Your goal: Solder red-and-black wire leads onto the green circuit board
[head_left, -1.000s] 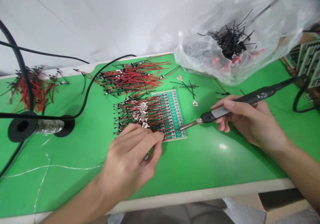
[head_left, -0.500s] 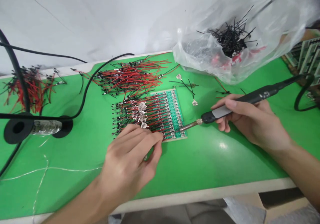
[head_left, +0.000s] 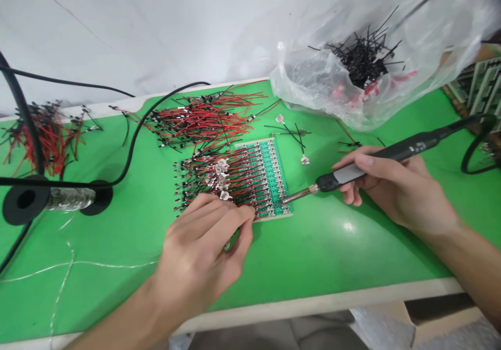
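Observation:
A green circuit board (head_left: 278, 178) lies flat on the table, with rows of red and black wires (head_left: 245, 178) joined to it and running left. My right hand (head_left: 403, 188) grips a soldering iron (head_left: 371, 167) like a pen. The iron's metal tip touches or nearly touches the board's lower rows. At the board's lower left corner my left hand (head_left: 207, 245) is closed, thumb and forefinger pinching a thin wire whose end sits by the iron's tip. Its other fingers rest over the wire bundle. Small silvery connector ends (head_left: 221, 175) sit on top of the wires.
Behind the board lies a pile of red and black wires (head_left: 203, 118); another heap (head_left: 43, 136) is at far left. A solder spool (head_left: 70, 198) and a black cable (head_left: 136, 141) are on the left. A plastic bag (head_left: 313, 84) holding black wires stands back right.
Hardly anything differs. Both hands, the soldering iron and the board keep their places; the view has shifted very slightly.

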